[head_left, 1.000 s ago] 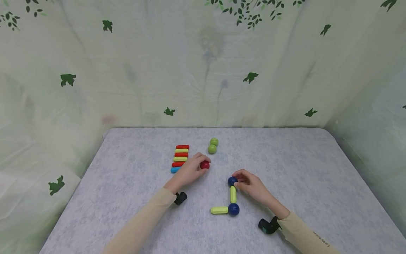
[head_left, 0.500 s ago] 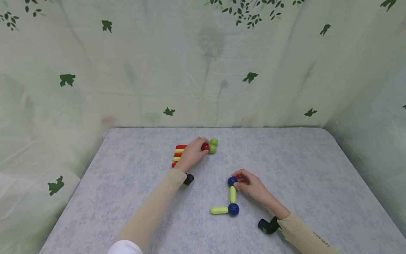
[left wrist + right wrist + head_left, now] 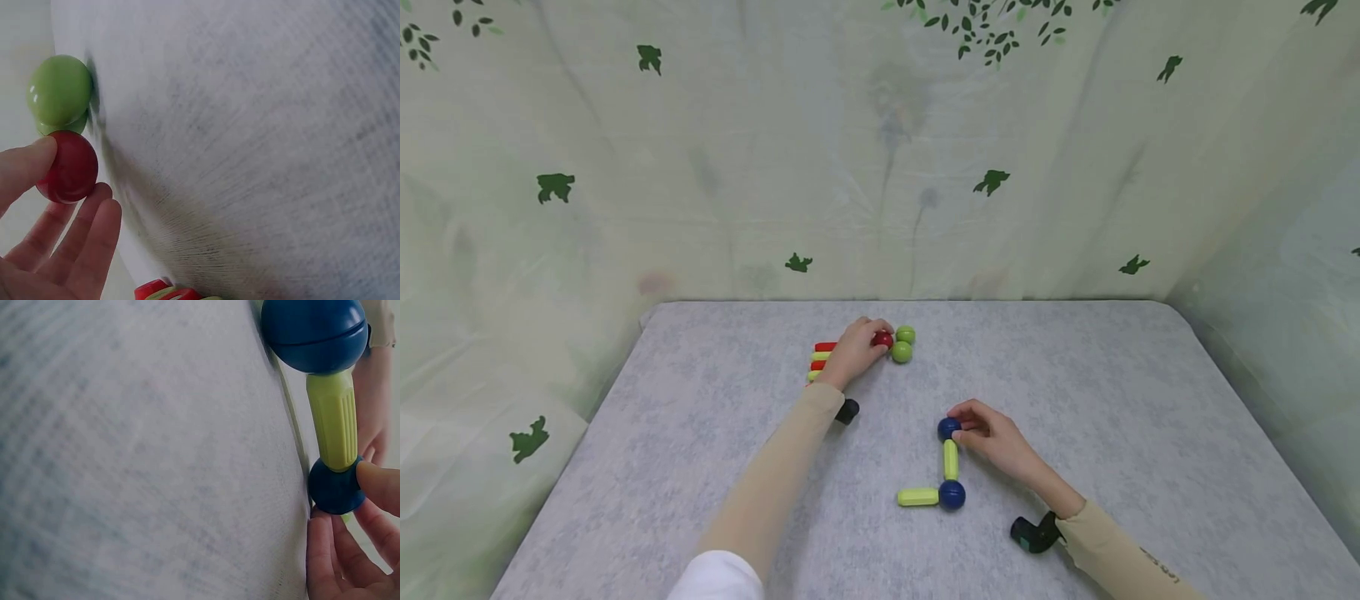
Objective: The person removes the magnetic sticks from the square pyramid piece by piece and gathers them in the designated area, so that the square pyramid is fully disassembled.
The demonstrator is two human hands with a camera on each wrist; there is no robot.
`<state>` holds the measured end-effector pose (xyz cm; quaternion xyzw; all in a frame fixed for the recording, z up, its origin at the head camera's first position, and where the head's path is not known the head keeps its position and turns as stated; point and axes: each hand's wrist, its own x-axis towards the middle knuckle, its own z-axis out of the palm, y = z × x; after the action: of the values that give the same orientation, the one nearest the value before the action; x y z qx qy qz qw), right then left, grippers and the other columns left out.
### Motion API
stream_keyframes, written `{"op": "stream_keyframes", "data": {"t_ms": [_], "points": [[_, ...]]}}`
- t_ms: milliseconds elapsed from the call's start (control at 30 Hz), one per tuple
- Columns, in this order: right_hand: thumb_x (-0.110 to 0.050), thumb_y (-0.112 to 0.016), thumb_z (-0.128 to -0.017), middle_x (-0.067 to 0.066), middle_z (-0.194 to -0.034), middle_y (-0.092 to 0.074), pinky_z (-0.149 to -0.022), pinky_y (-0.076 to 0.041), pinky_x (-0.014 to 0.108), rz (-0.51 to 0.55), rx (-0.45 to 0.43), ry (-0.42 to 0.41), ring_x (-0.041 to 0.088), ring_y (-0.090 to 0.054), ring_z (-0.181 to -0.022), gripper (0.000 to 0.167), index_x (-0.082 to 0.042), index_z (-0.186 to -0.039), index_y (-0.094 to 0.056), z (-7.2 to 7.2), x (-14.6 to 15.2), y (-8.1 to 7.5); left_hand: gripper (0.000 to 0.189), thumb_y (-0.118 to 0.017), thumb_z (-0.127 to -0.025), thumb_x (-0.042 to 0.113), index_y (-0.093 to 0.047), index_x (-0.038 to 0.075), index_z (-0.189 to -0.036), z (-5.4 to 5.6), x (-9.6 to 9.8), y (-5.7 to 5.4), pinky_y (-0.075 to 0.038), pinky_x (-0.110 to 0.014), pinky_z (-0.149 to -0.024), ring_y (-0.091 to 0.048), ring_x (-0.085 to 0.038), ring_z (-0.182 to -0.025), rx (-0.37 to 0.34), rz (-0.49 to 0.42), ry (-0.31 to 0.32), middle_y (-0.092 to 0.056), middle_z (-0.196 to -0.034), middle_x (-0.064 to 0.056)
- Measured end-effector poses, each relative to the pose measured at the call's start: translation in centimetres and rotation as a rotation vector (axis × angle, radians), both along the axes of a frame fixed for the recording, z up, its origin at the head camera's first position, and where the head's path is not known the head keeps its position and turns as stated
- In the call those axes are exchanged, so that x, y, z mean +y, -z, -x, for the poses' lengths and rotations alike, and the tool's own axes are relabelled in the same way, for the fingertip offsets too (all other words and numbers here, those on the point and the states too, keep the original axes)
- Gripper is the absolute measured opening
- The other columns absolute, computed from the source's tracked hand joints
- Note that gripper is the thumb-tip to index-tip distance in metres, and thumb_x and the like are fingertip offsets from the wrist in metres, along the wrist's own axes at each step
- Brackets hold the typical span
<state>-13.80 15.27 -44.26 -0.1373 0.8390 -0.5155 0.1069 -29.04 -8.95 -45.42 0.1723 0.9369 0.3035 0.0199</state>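
Note:
My left hand pinches a glossy red ball between thumb and fingers, at the back of the table. Right beside that ball are two green balls, one behind the other. My right hand holds the far dark blue ball between thumb and fingers. From this ball a yellow-green rod runs toward me to a second blue ball. Another yellow-green rod points left from the second ball, forming an L shape.
A row of red and yellow-green rods lies left of my left hand, partly hidden by it. The grey table ends at a leaf-patterned cloth backdrop. Black wrist cameras sit at both wrists.
My left hand has carried the red ball away from me, from in front of the green balls to their left side. The right hand and the blue-ball piece stay in place.

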Motion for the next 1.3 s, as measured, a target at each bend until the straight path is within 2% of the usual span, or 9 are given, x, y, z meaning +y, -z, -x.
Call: {"op": "stream_keyframes", "data": {"t_ms": [267,400,600,667,767,867,967,1067,1300], "points": [[-0.002,-0.061,-0.091,0.017,-0.113,-0.060,-0.087,-0.046,0.043,0.003,-0.001,0.003,0.033,-0.056,-0.104,0.025,0.003,-0.116,-0.058,0.1,0.0,0.2,0.027,-0.063,-0.092,0.009,-0.062,0.011,-0.120,0.4,-0.1,0.5,-0.044,-0.039,-0.093,-0.054,-0.025,-0.104,-0.028,0.016,-0.006,-0.058,-0.114,-0.012],[-0.002,-0.061,-0.092,0.017,-0.113,-0.060,-0.087,-0.047,0.042,-0.005,0.002,0.003,0.033,-0.057,-0.103,0.025,0.003,-0.116,-0.058,0.2,0.0,0.2,0.030,-0.063,-0.092,0.009,-0.061,0.010,-0.122,0.4,-0.2,0.5,-0.044,-0.039,-0.093,-0.054,-0.026,-0.104,-0.038,-0.024,-0.007,-0.058,-0.115,-0.013],[-0.002,-0.061,-0.092,0.018,-0.113,-0.060,-0.087,-0.046,0.042,-0.001,0.002,0.001,0.033,-0.056,-0.104,0.025,0.004,-0.116,-0.058,0.1,0.0,0.2,0.033,-0.062,-0.093,0.011,-0.059,0.011,-0.125,0.0,-0.9,0.4,-0.039,-0.043,-0.100,-0.048,-0.027,-0.119,-0.058,-0.086,-0.032,-0.053,-0.128,-0.011],[-0.003,-0.061,-0.092,0.016,-0.113,-0.060,-0.087,-0.046,0.042,0.007,0.002,0.006,0.032,-0.056,-0.104,0.025,0.002,-0.116,-0.058,0.4,0.2,0.9,0.033,-0.061,-0.093,0.012,-0.059,0.010,-0.126,-0.2,-1.2,0.3,-0.039,-0.043,-0.100,-0.047,-0.027,-0.119,-0.053,-0.112,-0.028,-0.052,-0.129,-0.010],[-0.009,-0.063,-0.092,0.011,-0.113,-0.061,-0.088,-0.047,0.040,0.008,0.004,0.010,0.027,-0.057,-0.104,0.025,-0.003,-0.116,-0.059,1.0,0.6,2.6,0.032,-0.062,-0.093,0.012,-0.059,0.008,-0.124,-0.9,-1.8,-0.1,-0.043,-0.042,-0.096,-0.049,-0.029,-0.114,-0.028,-0.159,0.008,-0.052,-0.125,-0.011],[-0.014,-0.064,-0.092,0.006,-0.113,-0.061,-0.087,-0.047,0.037,0.005,0.008,0.015,0.023,-0.057,-0.104,0.025,-0.008,-0.116,-0.060,1.6,1.0,4.1,0.030,-0.063,-0.092,0.009,-0.060,0.005,-0.121,-1.9,-2.3,-0.5,-0.045,-0.041,-0.092,-0.052,-0.030,-0.109,-0.007,-0.206,0.072,-0.055,-0.120,-0.012],[-0.015,-0.064,-0.092,0.007,-0.113,-0.061,-0.088,-0.047,0.038,0.012,0.006,0.016,0.024,-0.057,-0.104,0.025,-0.009,-0.116,-0.060,1.6,1.0,4.1,0.028,-0.064,-0.091,0.005,-0.061,0.003,-0.119,-3.1,-2.7,-0.8,-0.046,-0.041,-0.090,-0.054,-0.031,-0.107,-0.011,-0.245,0.149,-0.057,-0.117,-0.013],[-0.015,-0.064,-0.093,0.008,-0.114,-0.060,-0.088,-0.047,0.040,0.022,0.014,0.010,0.026,-0.056,-0.105,0.026,-0.007,-0.117,-0.059,1.5,1.0,3.9,0.028,-0.064,-0.090,0.004,-0.061,0.002,-0.118,-4.5,-3.1,-1.1,-0.046,-0.041,-0.090,-0.054,-0.033,-0.106,-0.035,-0.246,0.221,-0.058,-0.116,-0.015],[-0.015,-0.064,-0.092,0.008,-0.115,-0.060,-0.087,-0.047,0.039,0.015,0.004,0.018,0.026,-0.056,-0.105,0.027,-0.007,-0.118,-0.059,1.4,1.0,3.9,0.027,-0.065,-0.090,0.007,-0.061,0.001,-0.116,-7.4,-3.6,-1.6,-0.047,-0.043,-0.090,-0.054,-0.032,-0.105,-0.072,-0.202,0.325,-0.059,-0.115,-0.015]]}}
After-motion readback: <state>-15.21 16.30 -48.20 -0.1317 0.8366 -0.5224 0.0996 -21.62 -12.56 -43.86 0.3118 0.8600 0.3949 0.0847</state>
